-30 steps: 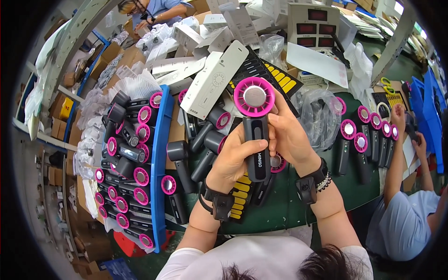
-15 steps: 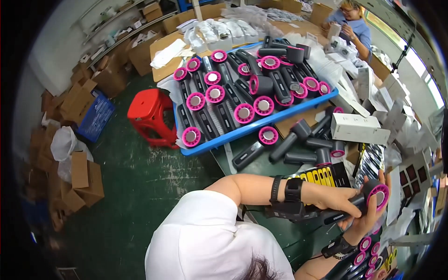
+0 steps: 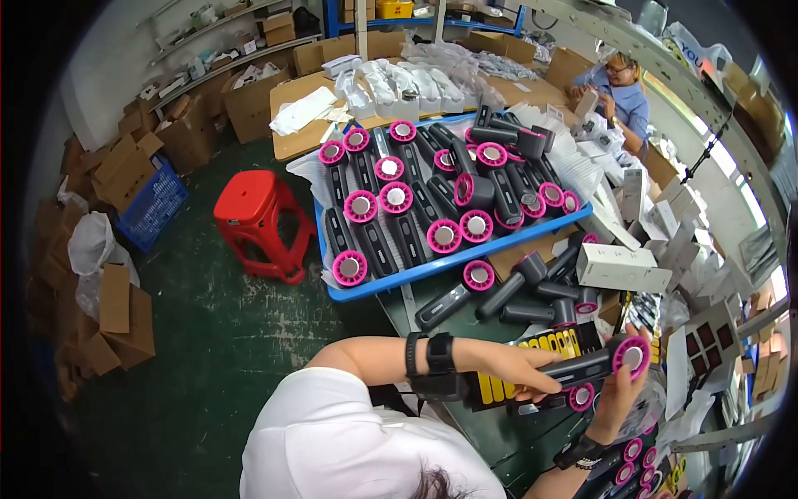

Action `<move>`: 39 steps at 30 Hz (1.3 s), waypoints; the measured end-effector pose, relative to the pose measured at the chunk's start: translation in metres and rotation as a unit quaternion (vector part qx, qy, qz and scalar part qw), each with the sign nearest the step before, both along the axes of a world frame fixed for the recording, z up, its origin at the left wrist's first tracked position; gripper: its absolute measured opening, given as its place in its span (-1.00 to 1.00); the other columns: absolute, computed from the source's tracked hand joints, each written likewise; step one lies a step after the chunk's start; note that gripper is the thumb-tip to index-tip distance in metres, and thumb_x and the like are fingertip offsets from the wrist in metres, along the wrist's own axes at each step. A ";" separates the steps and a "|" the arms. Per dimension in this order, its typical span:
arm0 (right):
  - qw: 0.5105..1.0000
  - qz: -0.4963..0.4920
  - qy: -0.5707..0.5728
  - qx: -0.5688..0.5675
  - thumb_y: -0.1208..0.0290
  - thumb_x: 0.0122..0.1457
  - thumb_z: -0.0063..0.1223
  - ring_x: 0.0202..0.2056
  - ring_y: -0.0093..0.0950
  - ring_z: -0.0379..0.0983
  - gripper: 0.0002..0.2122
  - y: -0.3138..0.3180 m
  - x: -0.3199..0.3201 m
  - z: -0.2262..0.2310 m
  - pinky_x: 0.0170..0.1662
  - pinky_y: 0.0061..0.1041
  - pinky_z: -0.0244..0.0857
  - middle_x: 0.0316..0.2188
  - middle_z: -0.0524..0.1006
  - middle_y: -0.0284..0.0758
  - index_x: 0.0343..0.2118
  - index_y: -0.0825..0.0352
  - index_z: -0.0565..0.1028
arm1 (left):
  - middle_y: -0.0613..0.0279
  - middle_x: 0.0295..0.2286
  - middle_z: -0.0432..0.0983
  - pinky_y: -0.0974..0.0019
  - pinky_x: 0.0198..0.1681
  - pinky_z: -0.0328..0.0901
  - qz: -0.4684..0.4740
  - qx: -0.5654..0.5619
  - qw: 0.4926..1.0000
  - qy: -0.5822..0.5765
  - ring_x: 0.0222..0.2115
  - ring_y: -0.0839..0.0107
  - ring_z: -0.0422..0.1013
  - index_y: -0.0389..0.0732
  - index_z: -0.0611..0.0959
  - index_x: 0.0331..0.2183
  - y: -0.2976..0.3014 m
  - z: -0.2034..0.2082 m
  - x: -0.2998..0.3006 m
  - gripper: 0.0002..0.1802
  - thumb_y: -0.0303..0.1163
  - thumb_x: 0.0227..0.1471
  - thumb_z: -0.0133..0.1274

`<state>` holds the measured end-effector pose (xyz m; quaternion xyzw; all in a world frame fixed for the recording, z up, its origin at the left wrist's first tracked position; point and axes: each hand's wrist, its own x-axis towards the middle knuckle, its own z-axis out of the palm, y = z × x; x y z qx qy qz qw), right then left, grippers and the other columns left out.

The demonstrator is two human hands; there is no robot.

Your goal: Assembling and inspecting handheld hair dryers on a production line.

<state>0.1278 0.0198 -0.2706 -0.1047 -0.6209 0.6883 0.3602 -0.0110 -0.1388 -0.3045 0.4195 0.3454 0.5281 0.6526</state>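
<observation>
A dark grey hair dryer [image 3: 584, 367] with a pink vented ring round its head is held between my two hands. My left hand [image 3: 519, 366] is closed round the end of the handle. At the head end, my right hand [image 3: 617, 403] grips it from below, with fingers by the pink ring. Below the held one lies another hair dryer [image 3: 579, 397], partly hidden. Beside my left wrist sits a black tray with yellow strips [image 3: 496, 388]. Several loose hair dryers [image 3: 501, 295] lie on the green table just beyond my hands.
A blue-rimmed tray [image 3: 453, 275] full of hair dryers takes up the table's far side. White boxes [image 3: 619, 268] are heaped at the right. A red stool [image 3: 256, 200] stands on the floor at left. Across the table sits another person [image 3: 625, 96]. More dryers [image 3: 633, 451] lie at lower right.
Both hands have moved left with the hair dryer, which now lies closer to level. My left hand has slid toward the handle's end. The view has shifted slightly.
</observation>
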 end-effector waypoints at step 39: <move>0.992 0.119 0.046 0.016 0.39 -0.06 0.16 0.09 -0.48 0.15 -0.23 0.008 0.003 0.023 0.12 -0.49 0.04 0.09 0.19 -0.28 0.20 0.31 -0.01 | 0.18 -0.55 0.45 0.45 -0.54 0.33 0.134 -0.004 0.991 0.018 -0.62 0.44 0.42 -0.33 0.41 -0.17 0.036 0.026 0.019 -0.69 -0.32 0.10 -0.12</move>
